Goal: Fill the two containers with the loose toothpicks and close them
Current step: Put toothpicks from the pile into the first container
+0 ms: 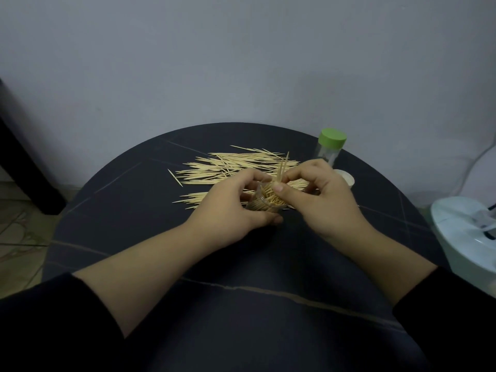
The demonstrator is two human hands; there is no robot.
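Note:
My left hand grips a clear open container tilted toward me, packed with toothpicks. My right hand pinches a few toothpicks that stand upright over the container's mouth. A spread of loose toothpicks lies on the dark round table just behind both hands. A second clear container with a green lid stands upright at the back right. A pale lid lies beside it, partly hidden by my right hand.
A white rounded appliance sits off the table's right edge with a cable running up the wall. A dark furniture leg stands at the left. The grey wall rises right behind the table.

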